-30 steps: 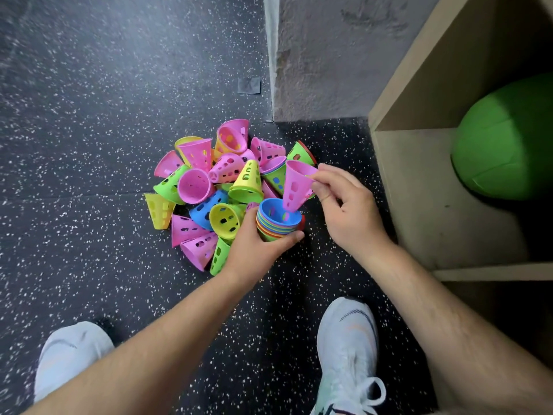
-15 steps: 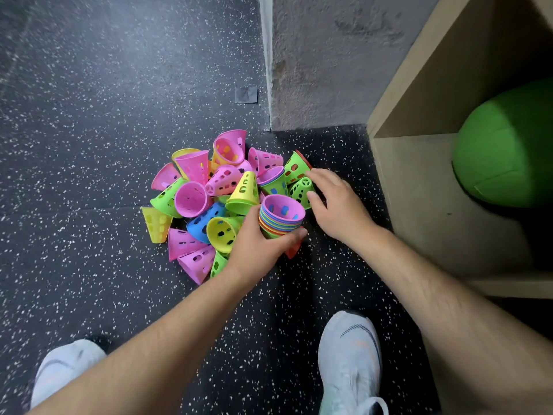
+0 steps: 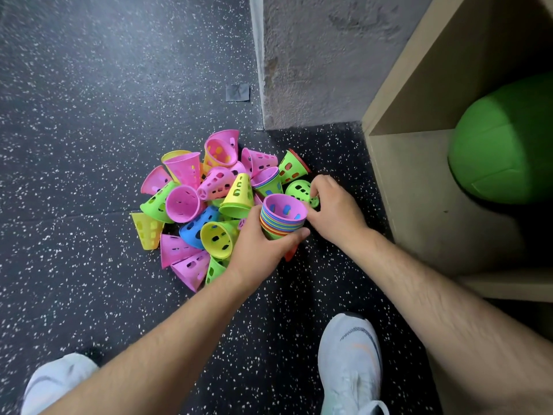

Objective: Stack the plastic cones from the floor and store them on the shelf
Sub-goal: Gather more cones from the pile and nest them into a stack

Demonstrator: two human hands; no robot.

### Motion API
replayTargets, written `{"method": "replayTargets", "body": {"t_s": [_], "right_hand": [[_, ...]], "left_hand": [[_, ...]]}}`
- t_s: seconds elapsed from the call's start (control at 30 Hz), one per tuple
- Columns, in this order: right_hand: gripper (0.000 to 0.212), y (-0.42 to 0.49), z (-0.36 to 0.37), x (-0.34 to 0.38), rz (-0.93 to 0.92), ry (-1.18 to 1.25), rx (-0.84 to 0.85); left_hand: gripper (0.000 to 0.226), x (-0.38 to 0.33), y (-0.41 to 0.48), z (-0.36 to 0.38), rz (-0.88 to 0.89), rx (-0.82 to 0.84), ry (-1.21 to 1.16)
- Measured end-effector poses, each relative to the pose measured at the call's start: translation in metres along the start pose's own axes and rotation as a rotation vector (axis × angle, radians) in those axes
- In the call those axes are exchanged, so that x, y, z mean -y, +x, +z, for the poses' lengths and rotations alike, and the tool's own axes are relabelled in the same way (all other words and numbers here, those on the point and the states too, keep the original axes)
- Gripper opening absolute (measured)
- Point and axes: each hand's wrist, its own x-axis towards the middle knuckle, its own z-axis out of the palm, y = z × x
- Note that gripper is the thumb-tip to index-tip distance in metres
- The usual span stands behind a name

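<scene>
Nearest the camera, a white left shoe [image 3: 57, 381] and a white right shoe [image 3: 350, 357] stand on a dark rubber floor [image 3: 89, 115] flecked with white. Both forearms reach forward between and above them. The left hand [image 3: 260, 250] is wrapped round a stack of cones [image 3: 282, 218], with the thumb across its front. The stack's wide mouths face up and a purple cone is innermost on top. Just to the right, touching the stack, the right hand [image 3: 335, 211] curls its fingers over the narrow end of a green cone [image 3: 300, 190] lying on its side on the floor. To the left of both hands and beyond them, the loose cones [image 3: 203, 205] lie in a jumbled heap of pink, yellow, green and blue, tipped every way. To the right of the right hand is the wooden shelf [image 3: 419, 205], whose open compartment is partly filled by a large green ball [image 3: 505, 151]. Beyond the heap is a rough grey wall [image 3: 314, 55], with a grey patch [image 3: 238, 92] on the floor beside its corner.
</scene>
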Motion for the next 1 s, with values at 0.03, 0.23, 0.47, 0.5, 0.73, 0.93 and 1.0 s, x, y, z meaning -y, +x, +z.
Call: {"method": "replayTargets", "body": {"t_s": [0.03,0.23,0.47,0.5,0.73,0.93,1.0], "right_hand": [[0.031,-0.001,0.000,0.001,0.032,0.012,0.007],[0.088,-0.003,-0.003,0.007,0.155,-0.118,0.272],[0.032,-0.001,-0.003,-0.004,0.143,-0.094,0.255],[0.024,-0.002,-0.004,-0.007,0.139,-0.082,0.249],[0.008,-0.003,-0.025,-0.012,0.041,0.057,-0.050],[0.011,0.007,-0.069,0.013,-0.150,0.194,-0.295],[0.012,0.006,-0.072,0.024,-0.256,0.146,-0.274]], "left_hand": [[0.058,0.001,0.000,0.000,0.001,-0.002,-0.003],[0.055,0.001,-0.002,-0.004,0.008,0.013,-0.043],[0.053,0.000,-0.005,-0.006,0.013,0.002,-0.007],[0.054,0.000,-0.006,-0.006,0.016,0.004,-0.005],[0.048,-0.002,-0.006,-0.003,0.027,0.007,0.004],[0.047,-0.011,0.001,-0.004,0.058,-0.014,0.006],[0.054,-0.015,0.006,-0.006,0.082,-0.055,0.028]]}}
